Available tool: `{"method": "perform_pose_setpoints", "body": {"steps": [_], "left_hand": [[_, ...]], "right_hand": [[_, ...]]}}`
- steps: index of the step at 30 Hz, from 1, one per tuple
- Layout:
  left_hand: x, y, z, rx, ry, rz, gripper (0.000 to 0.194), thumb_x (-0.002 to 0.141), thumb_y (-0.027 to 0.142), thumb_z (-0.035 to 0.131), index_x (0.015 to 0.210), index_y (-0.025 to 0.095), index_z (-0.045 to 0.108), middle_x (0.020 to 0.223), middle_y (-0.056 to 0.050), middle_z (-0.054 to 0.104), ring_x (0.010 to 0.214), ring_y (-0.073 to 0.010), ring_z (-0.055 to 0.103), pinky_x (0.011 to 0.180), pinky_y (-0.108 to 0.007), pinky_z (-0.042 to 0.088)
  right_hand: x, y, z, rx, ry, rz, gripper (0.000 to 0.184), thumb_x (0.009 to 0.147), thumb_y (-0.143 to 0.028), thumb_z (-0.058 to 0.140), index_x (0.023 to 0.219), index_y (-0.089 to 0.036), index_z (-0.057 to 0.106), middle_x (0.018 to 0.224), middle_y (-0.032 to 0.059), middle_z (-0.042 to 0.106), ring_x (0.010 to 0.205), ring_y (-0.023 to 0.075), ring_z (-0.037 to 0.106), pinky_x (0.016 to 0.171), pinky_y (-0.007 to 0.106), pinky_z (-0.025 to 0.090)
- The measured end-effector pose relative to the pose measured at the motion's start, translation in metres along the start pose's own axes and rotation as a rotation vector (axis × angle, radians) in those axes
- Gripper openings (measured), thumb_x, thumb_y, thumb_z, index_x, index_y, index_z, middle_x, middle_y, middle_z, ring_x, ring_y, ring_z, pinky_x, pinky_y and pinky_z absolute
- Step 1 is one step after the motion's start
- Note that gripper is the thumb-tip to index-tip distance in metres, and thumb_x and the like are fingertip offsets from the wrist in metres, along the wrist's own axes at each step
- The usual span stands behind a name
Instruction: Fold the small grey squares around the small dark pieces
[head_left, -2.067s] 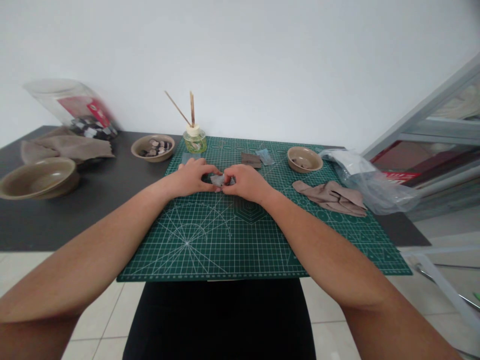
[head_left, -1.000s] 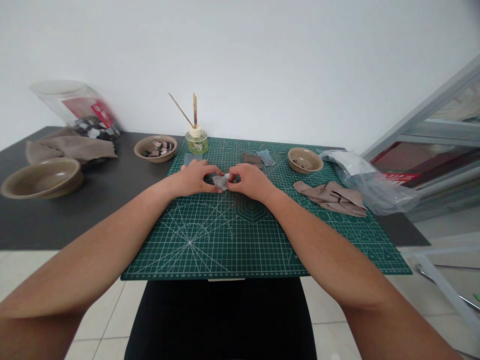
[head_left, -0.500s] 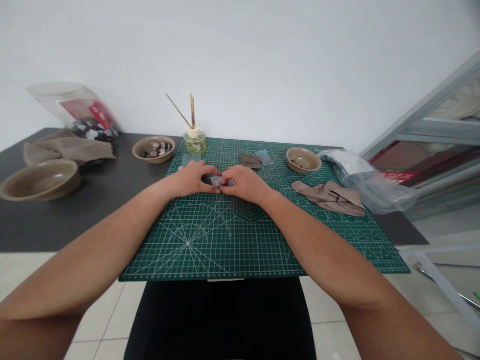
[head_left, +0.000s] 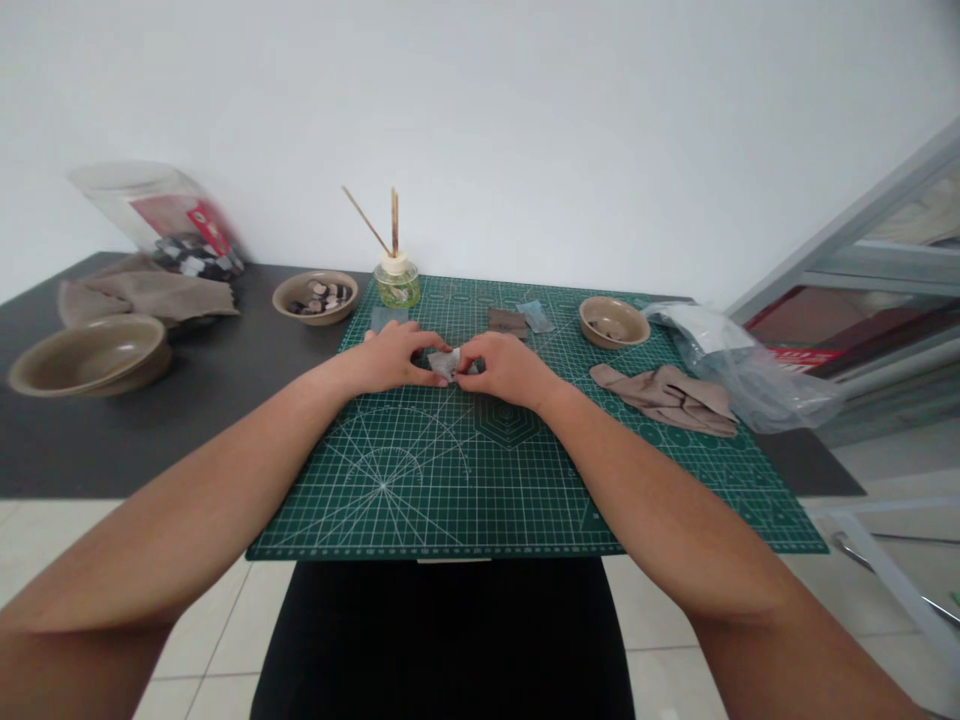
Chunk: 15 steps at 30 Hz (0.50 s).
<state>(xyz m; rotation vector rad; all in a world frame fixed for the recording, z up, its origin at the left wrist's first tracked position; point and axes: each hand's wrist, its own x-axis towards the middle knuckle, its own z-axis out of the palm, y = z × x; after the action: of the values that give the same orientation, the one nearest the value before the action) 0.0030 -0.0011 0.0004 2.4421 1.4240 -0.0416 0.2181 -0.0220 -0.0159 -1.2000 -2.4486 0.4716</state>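
Observation:
Both my hands meet over the far middle of a green cutting mat (head_left: 480, 470). My left hand (head_left: 394, 360) and my right hand (head_left: 506, 368) are closed in pinches on a small pale grey piece of material (head_left: 447, 362) held between their fingertips, low over the mat. What the piece is exactly I cannot make out. Just behind my hands lie a brown square (head_left: 508, 322) and two bluish squares (head_left: 537, 315), flat on the mat.
A reed diffuser bottle (head_left: 397, 280) stands behind my left hand. A bowl of small pieces (head_left: 315, 296), a tan bowl (head_left: 613, 321), a large bowl (head_left: 90, 352), beige cloths (head_left: 667, 397), a plastic bag (head_left: 739, 365) and a tipped jar (head_left: 161, 225) surround the mat.
My fingers have kept working the small grey piece in place; it shifts slightly between my fingertips. The view has drifted a little. Nothing else has moved.

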Motion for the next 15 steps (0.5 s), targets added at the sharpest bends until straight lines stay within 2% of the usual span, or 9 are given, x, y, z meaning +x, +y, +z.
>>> {"method": "perform_pose_setpoints", "body": {"steps": [7, 15], "left_hand": [[0.001, 0.0, -0.002, 0.03, -0.027, 0.002, 0.061, 0.084, 0.067, 0.061, 0.135, 0.034, 0.064, 0.125, -0.012, 0.059, 0.121, -0.0387, 0.049, 0.096, -0.048, 0.038], [0.002, 0.0, -0.001, 0.031, -0.023, -0.007, 0.063, 0.083, 0.069, 0.062, 0.135, 0.034, 0.063, 0.123, -0.012, 0.059, 0.121, -0.0392, 0.049, 0.096, -0.049, 0.038]], "right_hand": [[0.005, 0.002, 0.01, -0.037, 0.0, -0.092, 0.01, 0.091, -0.027, 0.072, 0.085, -0.019, 0.076, 0.092, 0.0028, 0.072, 0.089, 0.0177, 0.058, 0.086, 0.03, 0.038], [0.008, -0.003, 0.013, -0.124, 0.065, 0.012, 0.011, 0.092, -0.027, 0.07, 0.089, -0.017, 0.075, 0.094, 0.006, 0.07, 0.094, 0.0208, 0.058, 0.088, 0.032, 0.04]]}}
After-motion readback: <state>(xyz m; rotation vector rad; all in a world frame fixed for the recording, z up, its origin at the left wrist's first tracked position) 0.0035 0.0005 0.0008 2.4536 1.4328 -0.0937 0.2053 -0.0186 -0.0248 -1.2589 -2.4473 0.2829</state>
